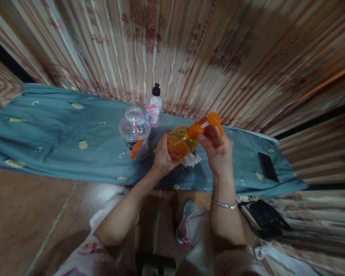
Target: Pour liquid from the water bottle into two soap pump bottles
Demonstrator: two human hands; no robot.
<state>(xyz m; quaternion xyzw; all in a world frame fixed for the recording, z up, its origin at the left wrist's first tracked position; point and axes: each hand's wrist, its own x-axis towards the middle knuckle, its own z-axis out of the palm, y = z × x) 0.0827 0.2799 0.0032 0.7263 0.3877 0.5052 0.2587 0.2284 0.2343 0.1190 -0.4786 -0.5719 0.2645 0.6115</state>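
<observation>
Tilted above the table is a clear pump bottle of yellow-orange liquid, its orange pump pointing up and right. My left hand is wrapped round the bottle's body. At the neck, my right hand has its fingers closed on the orange pump top, whose head sticks out above them. A crumpled white tissue or cloth lies below the bottle, partly hidden. Left of my left hand stands a wide clear plastic bottle without a cap, with an orange patch on its label.
Behind the wide bottle stands a small clear bottle with a black cap and pink label. A black phone lies on the right of the teal cloth. Patterned curtains hang behind. A black bag is at lower right.
</observation>
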